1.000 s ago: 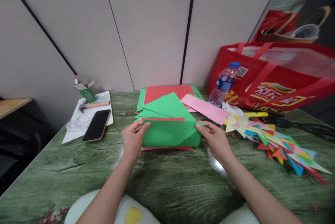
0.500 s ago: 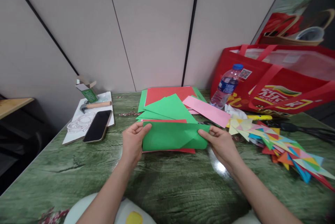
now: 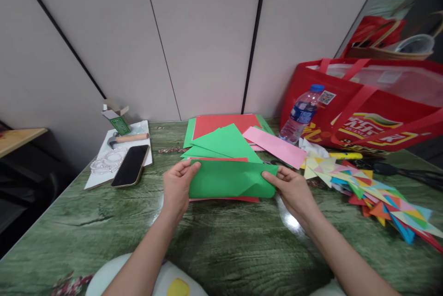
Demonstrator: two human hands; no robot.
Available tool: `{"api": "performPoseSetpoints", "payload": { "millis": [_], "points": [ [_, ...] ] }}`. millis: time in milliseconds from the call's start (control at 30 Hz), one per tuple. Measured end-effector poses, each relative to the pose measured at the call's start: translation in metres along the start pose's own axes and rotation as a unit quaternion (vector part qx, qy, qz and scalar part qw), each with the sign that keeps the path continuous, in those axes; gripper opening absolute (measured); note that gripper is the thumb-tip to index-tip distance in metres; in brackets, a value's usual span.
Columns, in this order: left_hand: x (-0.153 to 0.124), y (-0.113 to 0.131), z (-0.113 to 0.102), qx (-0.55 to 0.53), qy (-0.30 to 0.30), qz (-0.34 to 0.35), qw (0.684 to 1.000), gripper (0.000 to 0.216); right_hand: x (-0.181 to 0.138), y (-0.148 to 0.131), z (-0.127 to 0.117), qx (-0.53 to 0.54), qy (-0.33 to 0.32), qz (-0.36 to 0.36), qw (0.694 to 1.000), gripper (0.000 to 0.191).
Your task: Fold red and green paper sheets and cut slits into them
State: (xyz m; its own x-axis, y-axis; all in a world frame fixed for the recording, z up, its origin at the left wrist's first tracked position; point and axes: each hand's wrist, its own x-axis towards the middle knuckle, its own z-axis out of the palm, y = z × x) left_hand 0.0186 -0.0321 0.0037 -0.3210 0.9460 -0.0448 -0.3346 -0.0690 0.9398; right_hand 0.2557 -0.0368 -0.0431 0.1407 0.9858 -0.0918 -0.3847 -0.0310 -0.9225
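A sheet of green paper (image 3: 230, 179), its lower edge curved over, is stretched between my two hands above the table. My left hand (image 3: 179, 185) pinches its left end, thumb in front and fingers behind. At the other end, my right hand (image 3: 290, 190) grips the upper right corner the same way. Red paper (image 3: 242, 199) peeks out below the green sheet. Just behind lie green paper pieces (image 3: 228, 141), one with a pointed corner, and a pink paper strip (image 3: 277, 147). Farther back is a larger red sheet (image 3: 228, 123) on green paper.
On the left, a phone (image 3: 130, 166), a claw hammer (image 3: 129, 138) and a small open box (image 3: 119, 123) sit together. To the right are a water bottle (image 3: 300, 118), a red shopping bag (image 3: 367, 102) and colourful folded paper pieces (image 3: 384, 199). A wall panel (image 3: 207, 46) stands behind the table (image 3: 235, 250).
The view has shifted very slightly, so everything sits a little farther right. Both hands keep the same hold on the green paper.
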Motion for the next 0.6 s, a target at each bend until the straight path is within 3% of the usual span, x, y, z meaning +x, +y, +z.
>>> {"api": "performPoseSetpoints", "payload": {
  "millis": [233, 400, 600],
  "points": [
    [-0.001, 0.001, 0.0, -0.006, -0.008, -0.002, 1.0, 0.027, 0.0, 0.0, 0.0, 0.004, 0.003, 0.002, 1.0, 0.025],
    [0.001, 0.007, -0.002, -0.01, -0.009, -0.04, 0.999, 0.03, -0.004, -0.007, 0.004, 0.019, -0.004, 0.006, 1.0, 0.024],
    [0.004, 0.012, -0.002, -0.038, -0.005, -0.064, 0.997, 0.031, -0.011, -0.02, 0.006, 0.048, -0.045, 0.06, 0.996, 0.028]
  ]
}}
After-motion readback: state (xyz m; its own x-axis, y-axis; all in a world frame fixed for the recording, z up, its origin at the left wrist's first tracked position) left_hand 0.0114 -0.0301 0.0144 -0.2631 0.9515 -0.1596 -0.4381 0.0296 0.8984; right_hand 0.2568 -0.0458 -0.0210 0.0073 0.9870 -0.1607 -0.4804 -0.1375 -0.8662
